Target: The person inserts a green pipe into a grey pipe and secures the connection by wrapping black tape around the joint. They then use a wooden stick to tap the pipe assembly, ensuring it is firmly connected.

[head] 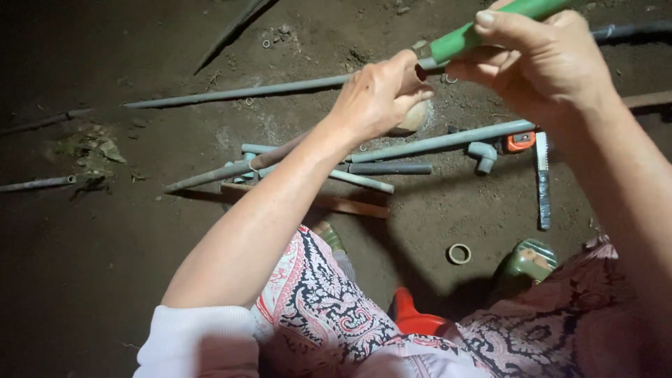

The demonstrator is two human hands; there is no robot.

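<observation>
Seated person, viewed from above, works over a bare dirt floor (105, 280). Right hand (539, 59) is clamped around a green pipe (490, 28), held up in the air at a slant, well above the ground. Left hand (381, 94) is closed at the pipe's lower end, fingertips pinched on a small dark-red piece (421, 71) right at the pipe mouth; what that piece is cannot be told. The two hands sit close together, nearly touching.

On the floor below: several grey pipes (434, 143) lying crossed, a grey elbow fitting (483, 155), an orange tape measure (520, 142), a saw blade (542, 178), a small ring (459, 253). A red stool edge (413, 318) shows between the patterned trouser legs.
</observation>
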